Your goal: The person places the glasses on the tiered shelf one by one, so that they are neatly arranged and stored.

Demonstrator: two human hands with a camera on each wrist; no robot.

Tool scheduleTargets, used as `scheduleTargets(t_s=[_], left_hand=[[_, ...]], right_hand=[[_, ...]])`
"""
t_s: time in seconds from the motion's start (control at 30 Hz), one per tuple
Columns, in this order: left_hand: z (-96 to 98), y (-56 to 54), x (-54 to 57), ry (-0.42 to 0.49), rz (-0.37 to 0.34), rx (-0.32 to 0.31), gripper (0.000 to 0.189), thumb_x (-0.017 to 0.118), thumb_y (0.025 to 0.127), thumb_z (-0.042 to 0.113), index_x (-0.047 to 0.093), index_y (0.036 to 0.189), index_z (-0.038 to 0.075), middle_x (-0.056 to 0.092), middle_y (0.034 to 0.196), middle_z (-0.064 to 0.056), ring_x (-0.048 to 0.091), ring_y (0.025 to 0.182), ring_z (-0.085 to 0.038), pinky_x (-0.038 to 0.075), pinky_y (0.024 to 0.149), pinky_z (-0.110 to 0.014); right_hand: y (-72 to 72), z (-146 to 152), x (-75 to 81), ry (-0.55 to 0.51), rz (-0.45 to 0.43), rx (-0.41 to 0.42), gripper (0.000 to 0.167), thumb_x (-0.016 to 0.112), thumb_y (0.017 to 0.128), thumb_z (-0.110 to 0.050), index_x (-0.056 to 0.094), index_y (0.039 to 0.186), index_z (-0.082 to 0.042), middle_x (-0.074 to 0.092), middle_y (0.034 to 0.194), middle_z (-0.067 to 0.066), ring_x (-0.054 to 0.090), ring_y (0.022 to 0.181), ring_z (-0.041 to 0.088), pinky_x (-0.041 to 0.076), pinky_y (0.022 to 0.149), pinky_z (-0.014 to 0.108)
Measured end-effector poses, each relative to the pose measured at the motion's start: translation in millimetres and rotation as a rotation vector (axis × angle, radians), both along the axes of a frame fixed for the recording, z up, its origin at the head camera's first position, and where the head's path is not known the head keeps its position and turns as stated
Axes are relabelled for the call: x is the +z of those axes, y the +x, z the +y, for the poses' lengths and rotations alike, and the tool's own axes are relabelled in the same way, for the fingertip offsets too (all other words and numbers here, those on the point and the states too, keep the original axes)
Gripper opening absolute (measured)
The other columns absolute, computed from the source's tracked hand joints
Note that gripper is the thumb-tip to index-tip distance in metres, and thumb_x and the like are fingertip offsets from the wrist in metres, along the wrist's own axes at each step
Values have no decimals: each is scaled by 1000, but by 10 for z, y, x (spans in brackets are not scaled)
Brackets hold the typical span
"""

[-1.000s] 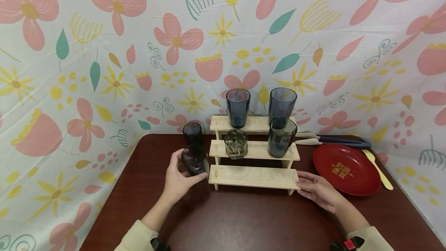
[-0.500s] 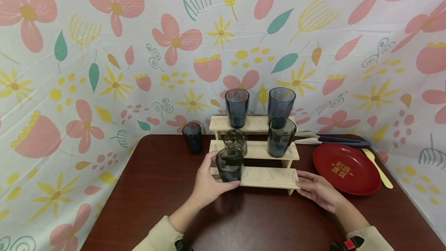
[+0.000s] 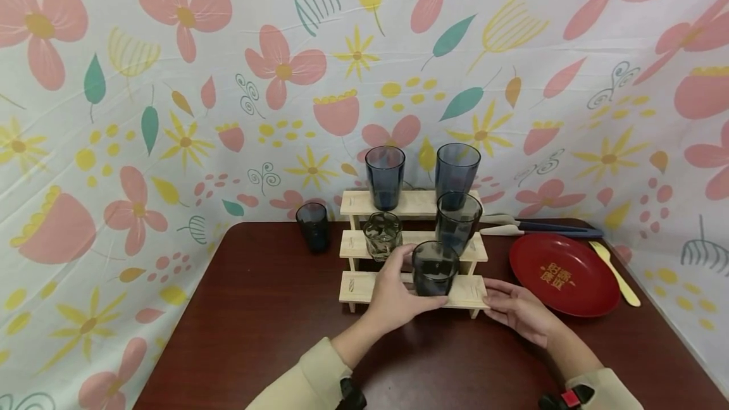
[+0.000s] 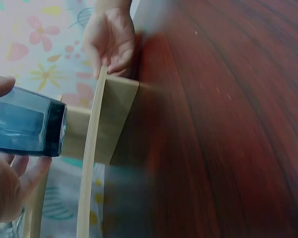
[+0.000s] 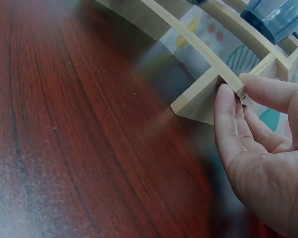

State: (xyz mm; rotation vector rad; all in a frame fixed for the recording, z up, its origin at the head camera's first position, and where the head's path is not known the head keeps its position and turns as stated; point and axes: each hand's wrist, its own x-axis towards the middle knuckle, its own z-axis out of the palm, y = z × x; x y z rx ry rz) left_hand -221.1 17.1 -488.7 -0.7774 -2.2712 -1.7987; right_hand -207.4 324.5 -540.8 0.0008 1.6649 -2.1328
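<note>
My left hand (image 3: pixel 398 293) grips a dark blue-grey glass tumbler (image 3: pixel 435 274), fingers and thumb around its sides. The left wrist view shows the tumbler (image 4: pixel 27 124) with a gap between its base and the lowest step's board (image 4: pixel 92 148). At the right end of that step, my right hand (image 3: pixel 521 312) pinches the board of the three-step wooden rack (image 3: pixel 359 290) between thumb and fingers. Two tall blue tumblers stand on the top step, the left tumbler (image 3: pixel 385 179) apart from the right tumbler (image 3: pixel 457 169). On the middle step are a short patterned glass (image 3: pixel 383 236) and another tumbler (image 3: pixel 457 220).
Left of the rack, a dark tumbler (image 3: pixel 313 228) stands on the brown table (image 3: pixel 250 309). To the right lie a red plate (image 3: pixel 564 299), a pale yellow knife (image 3: pixel 617 274) and blue-handled tongs (image 3: pixel 560 231). A flowered cloth (image 3: pixel 228 81) hangs behind.
My left hand has carried the tumbler rightward from the table left of the rack to over the right part of the lowest step. My right hand stays at the board's end.
</note>
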Motion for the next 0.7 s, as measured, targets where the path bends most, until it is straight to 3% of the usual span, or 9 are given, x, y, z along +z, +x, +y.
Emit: scheduleTargets(t_s=[0.17, 0.37, 0.7], left_hand=[[211, -3, -32, -66, 51, 22, 96, 101, 68, 31, 47, 147, 31, 57, 126, 9, 60, 104, -5, 57, 78, -24], [354, -4, -87, -80, 29, 18, 95, 99, 70, 32, 46, 149, 31, 57, 124, 5, 66, 87, -5, 55, 75, -21], [447, -27, -140, -109, 1, 20, 94, 97, 74, 35, 43, 150, 33, 54, 131, 6, 64, 104, -4, 55, 81, -21]], right_hand=[[4, 15, 1, -8, -4, 8, 70, 57, 107, -6, 13, 160, 9, 64, 126, -2, 67, 111, 15, 54, 98, 35], [5, 25, 2, -17, 1, 22, 68, 56, 107, -6, 15, 160, 8, 64, 128, -1, 67, 112, 15, 54, 99, 36], [6, 33, 5, -15, -5, 25, 67, 55, 108, -6, 15, 159, 8, 63, 128, -2, 67, 113, 15, 53, 101, 36]])
